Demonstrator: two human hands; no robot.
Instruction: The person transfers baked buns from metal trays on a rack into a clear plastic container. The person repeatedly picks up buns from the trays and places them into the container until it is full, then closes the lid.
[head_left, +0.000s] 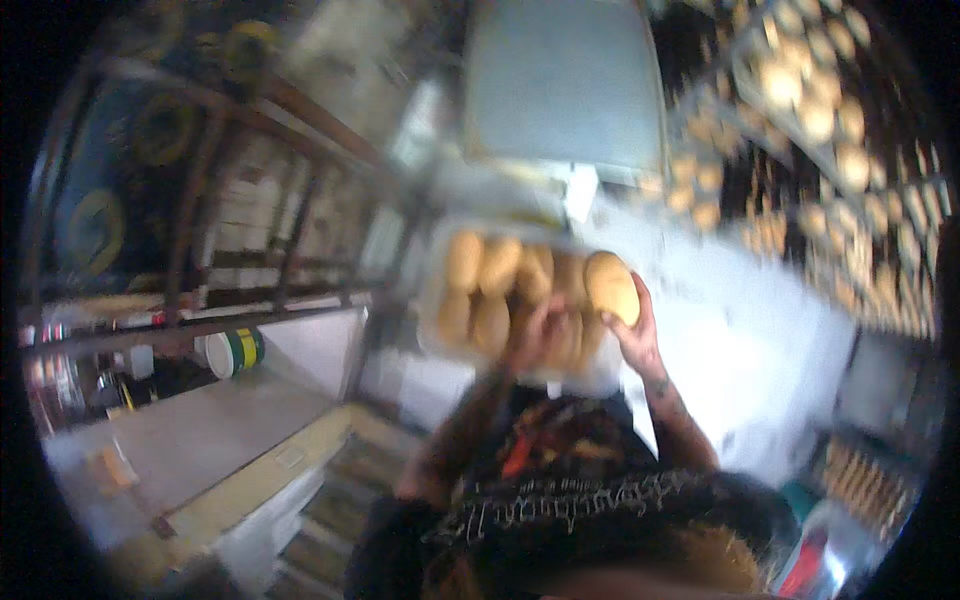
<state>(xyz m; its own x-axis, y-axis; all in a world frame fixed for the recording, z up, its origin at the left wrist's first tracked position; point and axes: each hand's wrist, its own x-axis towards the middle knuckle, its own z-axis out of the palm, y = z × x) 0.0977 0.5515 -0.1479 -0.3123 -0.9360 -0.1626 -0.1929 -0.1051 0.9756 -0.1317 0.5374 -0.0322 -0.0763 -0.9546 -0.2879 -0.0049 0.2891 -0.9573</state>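
My right hand (641, 337) holds an oval, golden-brown bread roll (611, 286) by its side, over the right end of a pale plastic bin (431, 330). Several similar rolls (465, 261) lie side by side in the bin. Blurred, my left hand (541, 330) reaches over the rolls near the bin's front wall. Whether its fingers grip a roll cannot be told.
A white surface (720, 337) spreads to the right of the bin. Racks with many rolls (817, 116) stand at the upper right. A large grey panel (562, 82) lies beyond the bin. To the left are a metal frame (202, 180), a counter (225, 420) and a tub (234, 352).
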